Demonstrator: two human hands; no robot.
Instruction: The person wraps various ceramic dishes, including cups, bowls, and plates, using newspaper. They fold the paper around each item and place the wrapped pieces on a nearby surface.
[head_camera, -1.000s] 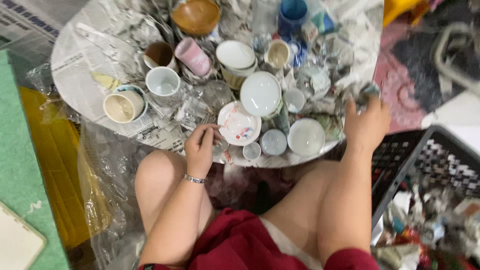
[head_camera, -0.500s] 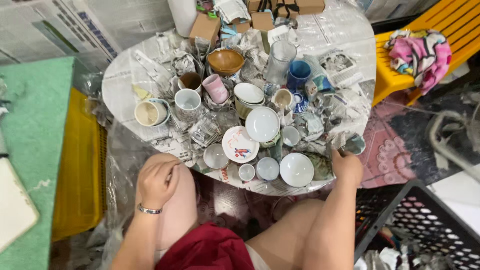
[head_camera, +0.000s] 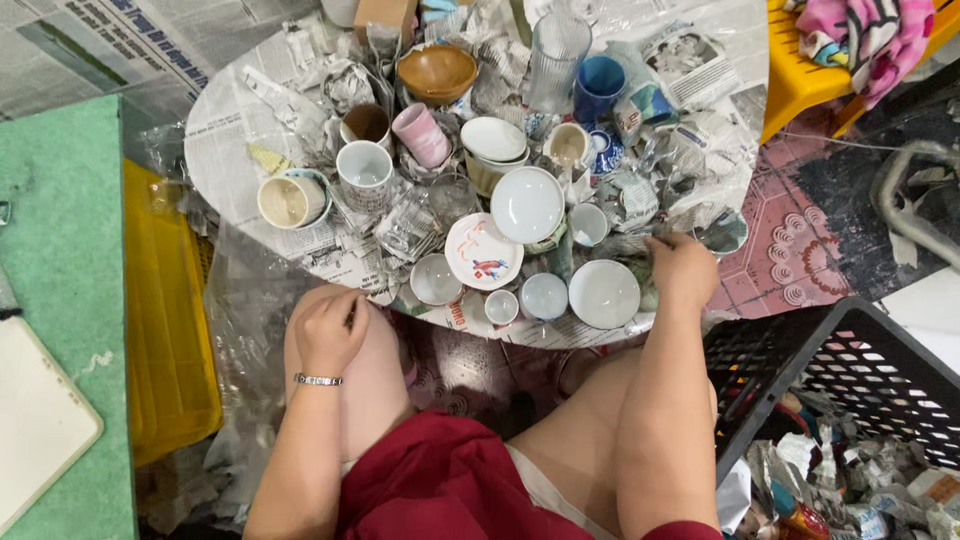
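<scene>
Newspaper-covered round table (head_camera: 230, 120) crowded with crockery; yellow stool (head_camera: 800, 80) beyond.

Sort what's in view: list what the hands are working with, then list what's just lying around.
In hand:
right hand reaching into crumpled newspaper on the round table
white bowl beside that hand
painted saucer
left hand resting on the knee

Lying about:
black crate
yellow stool
green board
brown bowl
</scene>
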